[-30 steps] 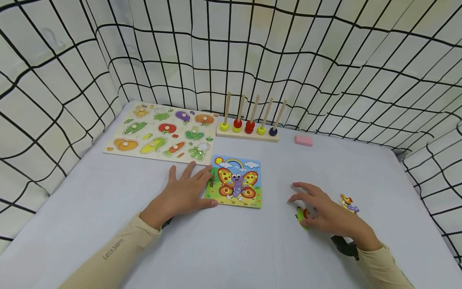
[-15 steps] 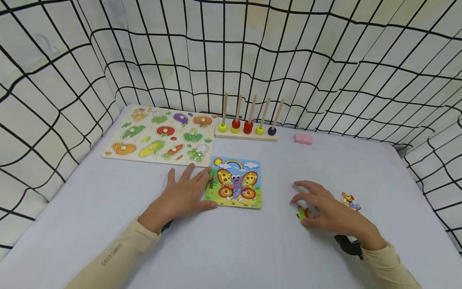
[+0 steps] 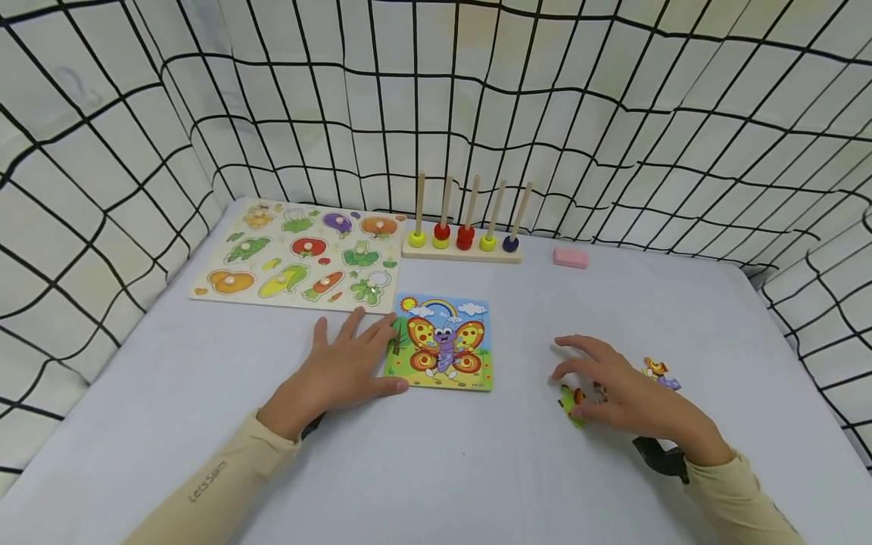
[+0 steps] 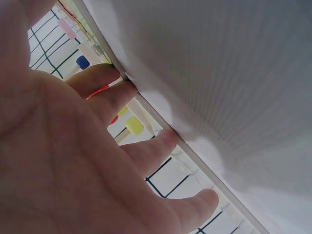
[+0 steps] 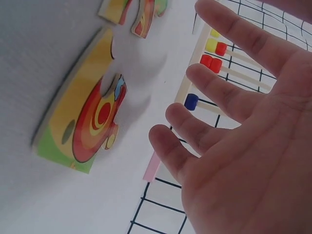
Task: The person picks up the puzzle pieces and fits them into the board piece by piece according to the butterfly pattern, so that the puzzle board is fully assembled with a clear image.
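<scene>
A square butterfly puzzle [image 3: 444, 344] lies flat on the white table. My left hand [image 3: 341, 371] rests beside it with fingers spread; the thumb and fingers touch its left side. In the left wrist view the fingers [image 4: 151, 151] lie along a board's edge. My right hand [image 3: 623, 397] is above loose puzzle pieces, its fingers [image 5: 219, 92] apart and slightly bent, holding nothing. Below the thumb is a green piece [image 3: 568, 401], partly covered by the hand. A purple and orange piece [image 3: 659, 371] lies just behind the hand. A yellow-green piece with red rings [image 5: 92, 117] shows in the right wrist view.
A wooden vegetable knob puzzle [image 3: 300, 253] lies at the back left, its corner close to the butterfly puzzle. Beside it stands a peg counter [image 3: 463, 256] with coloured beads. A pink block [image 3: 570, 258] is farther right. Black netting [image 3: 450, 76] encloses the back and sides.
The head view has shifted slightly. The left hand keeps its place at the puzzle, and the right hand stays above the pieces with almost no movement.
</scene>
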`<state>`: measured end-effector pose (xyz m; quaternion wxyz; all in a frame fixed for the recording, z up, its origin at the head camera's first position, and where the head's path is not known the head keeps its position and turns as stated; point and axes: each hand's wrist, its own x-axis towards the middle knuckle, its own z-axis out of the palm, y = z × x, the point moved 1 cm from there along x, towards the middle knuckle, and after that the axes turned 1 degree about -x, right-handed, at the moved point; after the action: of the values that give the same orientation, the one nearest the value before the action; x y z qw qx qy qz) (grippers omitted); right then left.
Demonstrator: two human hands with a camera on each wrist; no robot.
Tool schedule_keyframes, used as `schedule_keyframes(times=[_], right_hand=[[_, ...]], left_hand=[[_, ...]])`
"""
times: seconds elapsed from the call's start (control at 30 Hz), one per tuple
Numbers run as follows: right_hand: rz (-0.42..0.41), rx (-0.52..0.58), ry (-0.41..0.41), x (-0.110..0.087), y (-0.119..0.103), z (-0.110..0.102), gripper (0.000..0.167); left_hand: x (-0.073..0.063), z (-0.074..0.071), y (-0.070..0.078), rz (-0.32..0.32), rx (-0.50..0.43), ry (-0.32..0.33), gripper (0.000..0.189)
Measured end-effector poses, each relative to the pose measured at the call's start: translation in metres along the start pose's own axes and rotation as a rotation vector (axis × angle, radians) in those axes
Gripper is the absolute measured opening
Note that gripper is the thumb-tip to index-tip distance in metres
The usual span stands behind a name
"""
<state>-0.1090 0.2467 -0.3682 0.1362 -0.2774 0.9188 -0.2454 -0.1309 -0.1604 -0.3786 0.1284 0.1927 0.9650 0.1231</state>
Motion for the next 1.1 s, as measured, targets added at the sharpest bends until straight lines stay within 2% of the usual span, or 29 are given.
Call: schedule_keyframes(times=[0.53,0.87,1.1], right_hand=[[-0.034,0.002,-0.012,0.0013,-0.0043,-0.0016,0.033],[-0.015,-0.011,-0.068,-0.0041,0.0002,-0.0026,0.049],[-0.023,-0.036,-0.065,-0.0043,0.0008,0.0003,0.049]], left_hand=[[-0.0009,-0.0021,0.0014,-0.003,-0.01,0.007,0.093],[-0.002,-0.0003,-0.0005,-0.001,-0.011,0.009,0.093],[-0.0003,0.0014,-0.0008,0.0,-0.006,0.0,0.096]])
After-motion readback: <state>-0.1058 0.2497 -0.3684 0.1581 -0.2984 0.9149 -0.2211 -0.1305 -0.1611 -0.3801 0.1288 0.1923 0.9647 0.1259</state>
